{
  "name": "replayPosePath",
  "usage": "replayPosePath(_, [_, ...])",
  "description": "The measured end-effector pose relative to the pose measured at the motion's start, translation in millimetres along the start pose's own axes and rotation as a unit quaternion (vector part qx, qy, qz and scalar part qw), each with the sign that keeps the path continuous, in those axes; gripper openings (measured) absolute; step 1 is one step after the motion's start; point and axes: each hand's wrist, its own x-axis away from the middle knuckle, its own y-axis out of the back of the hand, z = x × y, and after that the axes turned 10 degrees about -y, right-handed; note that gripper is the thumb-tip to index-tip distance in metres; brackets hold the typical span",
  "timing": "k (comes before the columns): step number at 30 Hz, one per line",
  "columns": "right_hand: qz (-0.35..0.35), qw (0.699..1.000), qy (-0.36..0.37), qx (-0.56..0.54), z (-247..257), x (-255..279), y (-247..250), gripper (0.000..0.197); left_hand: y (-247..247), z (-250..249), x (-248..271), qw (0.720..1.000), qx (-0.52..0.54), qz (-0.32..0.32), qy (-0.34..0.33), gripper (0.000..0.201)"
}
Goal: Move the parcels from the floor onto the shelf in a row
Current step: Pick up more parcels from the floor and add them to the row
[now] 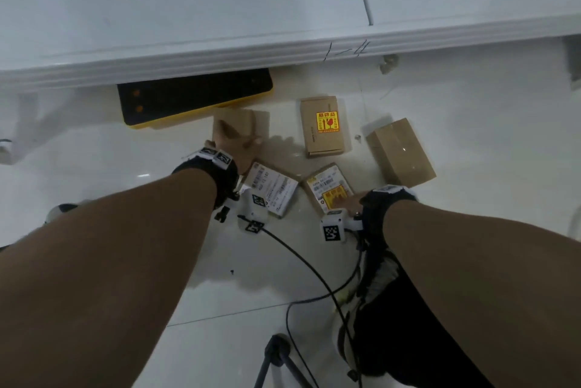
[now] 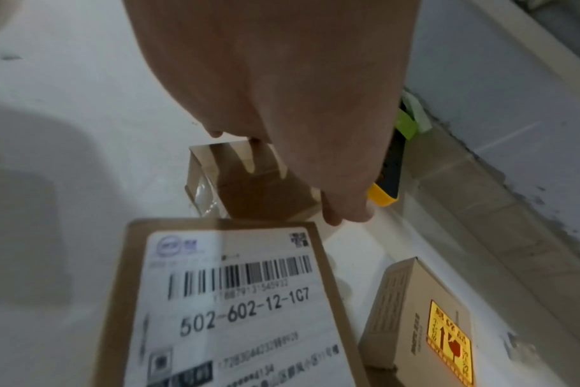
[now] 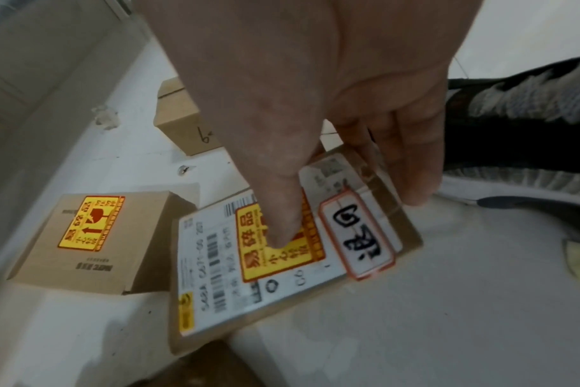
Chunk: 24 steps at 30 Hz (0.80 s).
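Several brown parcels lie on the white floor below the white shelf. My left hand hovers open with spread fingers over a plain brown box; the left wrist view shows that plain box under the left hand, with finger shadows on it. My right hand pinches a flat parcel with a white label and yellow sticker. In the right wrist view the right hand has its thumb on that flat parcel's sticker and fingers round its edge. A white-labelled parcel lies between my hands.
A box with a yellow fragile sticker and a plain taped box lie further right. A black and yellow flat board sticks out from under the shelf. Cables, a tripod leg and my shoe are near me.
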Motion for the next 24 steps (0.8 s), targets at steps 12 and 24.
replayPosePath(12, [-0.107, 0.992, -0.065, 0.004, -3.1, 2.5, -19.2, 0.089, -14.4, 52.7, 1.3, 0.998, -0.029, -0.053, 0.0, 0.044])
replayPosePath(24, [-0.166, 0.98, -0.105, -0.013, 21.8, -26.1, -41.6, 0.122, -10.9, 65.1, 18.3, 0.994, 0.05, -0.084, 0.051, 0.02])
